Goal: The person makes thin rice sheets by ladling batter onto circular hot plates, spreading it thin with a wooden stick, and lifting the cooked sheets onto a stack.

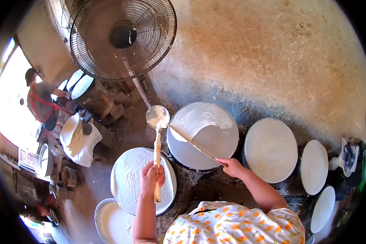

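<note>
My left hand (152, 178) is closed around the handle of a ladle (157, 142), whose handle and bowl are smeared with pale batter. The ladle's bowl sits just left of a round grey griddle (203, 156). White batter (191, 116) coats the far and left part of that griddle; its near right part shows smooth grey. My right hand (232, 167) grips one end of a thin wooden stick (197, 147), which slants across the griddle towards the ladle. Below my left hand lies a round griddle covered by a white sheet (128, 179).
A basin of pale batter (105, 221) stands at lower left. More round pale-topped griddles (271, 150) curve along the right by the wall (272, 61). A large fan (123, 36) is at upper left. A co-worker (40, 99) stands at far left beside other round tops.
</note>
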The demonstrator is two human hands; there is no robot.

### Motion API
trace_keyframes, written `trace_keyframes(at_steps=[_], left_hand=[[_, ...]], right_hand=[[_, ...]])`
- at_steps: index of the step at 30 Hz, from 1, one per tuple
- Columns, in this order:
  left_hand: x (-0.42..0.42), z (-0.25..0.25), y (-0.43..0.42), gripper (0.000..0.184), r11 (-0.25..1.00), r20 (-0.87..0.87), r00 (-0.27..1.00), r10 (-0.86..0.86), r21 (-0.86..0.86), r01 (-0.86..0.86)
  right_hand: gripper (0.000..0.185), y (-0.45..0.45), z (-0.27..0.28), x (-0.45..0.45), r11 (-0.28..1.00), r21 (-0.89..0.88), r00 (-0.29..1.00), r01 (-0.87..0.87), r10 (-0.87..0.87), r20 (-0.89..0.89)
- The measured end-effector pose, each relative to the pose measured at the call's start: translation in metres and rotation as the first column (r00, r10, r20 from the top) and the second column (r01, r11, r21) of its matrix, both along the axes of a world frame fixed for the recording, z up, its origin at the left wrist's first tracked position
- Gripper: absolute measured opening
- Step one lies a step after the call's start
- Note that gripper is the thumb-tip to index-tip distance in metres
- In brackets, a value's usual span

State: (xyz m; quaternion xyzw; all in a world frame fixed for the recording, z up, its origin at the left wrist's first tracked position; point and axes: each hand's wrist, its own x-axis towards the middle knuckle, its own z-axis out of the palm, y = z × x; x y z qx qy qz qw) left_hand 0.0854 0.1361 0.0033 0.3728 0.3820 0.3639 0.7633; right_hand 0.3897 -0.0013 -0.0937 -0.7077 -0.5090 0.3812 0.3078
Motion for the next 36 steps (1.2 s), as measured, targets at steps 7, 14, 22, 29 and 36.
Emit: trace_keyframes(at_steps=[7,14,22,29,36], left_hand=[[-0.002,-0.001,-0.020,0.025,0.995,0.009,0.996,0.094,0.025,-0.094],[-0.024,0.005,-0.044,0.027,0.983,-0.041,0.982,0.184,-0.011,-0.184],[-0.022,-0.002,-0.063,0.025,0.984,-0.016,0.984,0.179,-0.011,-0.179],[-0.028,0.006,-0.084,0.028,0.965,-0.088,0.961,0.262,0.012,-0.262],[-0.020,0.005,-0.094,0.025,0.970,-0.017,0.970,0.243,-0.008,-0.243]], right_hand=[[0.054,0.052,-0.026,0.038,0.966,0.159,0.978,0.206,-0.198,-0.066],[0.060,0.005,-0.008,0.056,0.972,-0.126,0.980,-0.200,0.196,-0.044],[0.060,0.058,-0.012,0.057,0.987,-0.063,0.984,-0.148,0.141,-0.107],[0.061,0.010,-0.014,0.101,0.982,-0.036,0.981,-0.184,0.186,0.056],[0.061,0.028,-0.003,0.090,0.947,-0.163,0.960,-0.277,0.279,-0.007]])
